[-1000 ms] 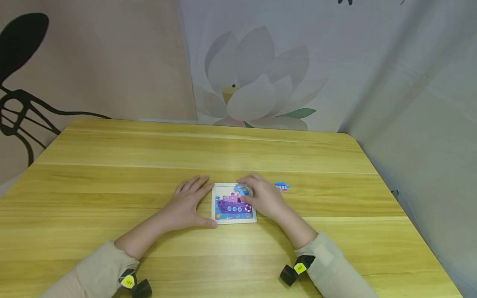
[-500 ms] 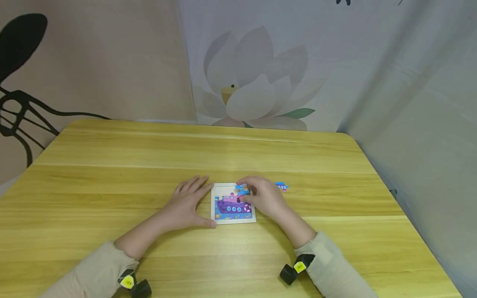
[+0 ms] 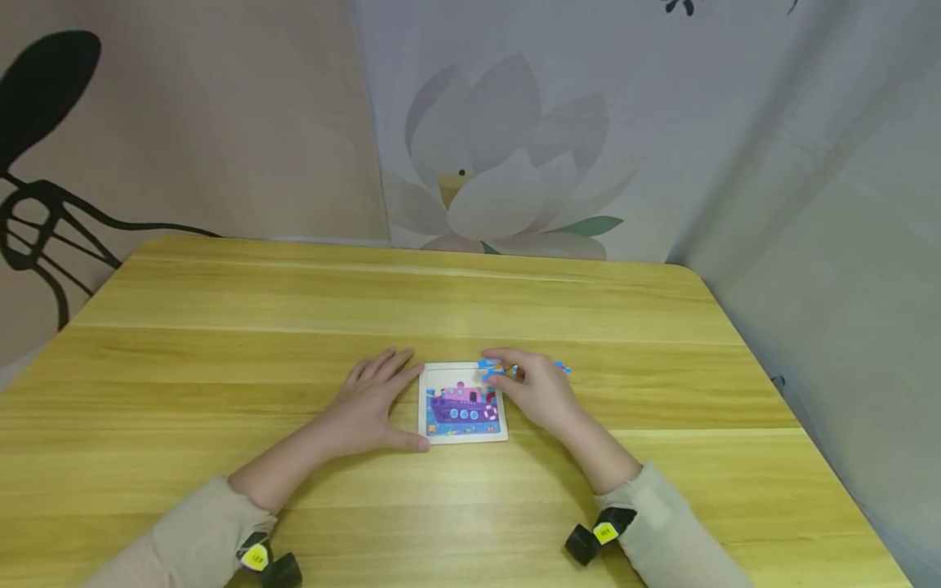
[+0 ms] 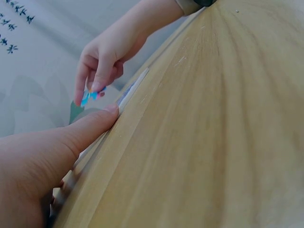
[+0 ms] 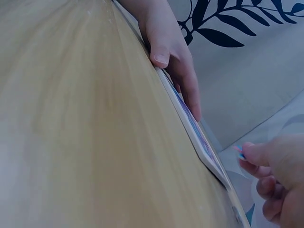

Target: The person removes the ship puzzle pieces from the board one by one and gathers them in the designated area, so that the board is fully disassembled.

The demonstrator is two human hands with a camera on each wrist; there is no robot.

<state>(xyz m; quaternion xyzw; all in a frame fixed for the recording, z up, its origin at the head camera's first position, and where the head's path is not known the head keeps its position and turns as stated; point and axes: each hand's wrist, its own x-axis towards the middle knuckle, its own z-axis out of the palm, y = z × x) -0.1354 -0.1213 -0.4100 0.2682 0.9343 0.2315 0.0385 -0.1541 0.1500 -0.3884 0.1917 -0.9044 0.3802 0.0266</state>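
A white-framed jigsaw puzzle tray (image 3: 470, 439) lies on the table, its lower part filled with a purple and pink ship picture and its upper strip bare white. My left hand (image 3: 367, 412) rests beside it with fingers spread, the thumb at the near left corner and the index fingertip at the far left corner. Between thumb and fingers, my right hand (image 3: 542, 394) pinches a blue jigsaw piece (image 3: 488, 367) over the tray's far right corner. The left wrist view shows the blue jigsaw piece (image 4: 85, 100) held up in the right fingertips.
Another blue jigsaw piece (image 3: 564, 367) lies on the table just beyond my right hand, mostly hidden by it. The wooden table (image 3: 294, 302) reaches back to a curtain (image 3: 515, 147) printed with a flower.
My right hand has lifted the pinched jigsaw piece out of the tray's upper right area and moved slightly right and away. The left hand stays in place.
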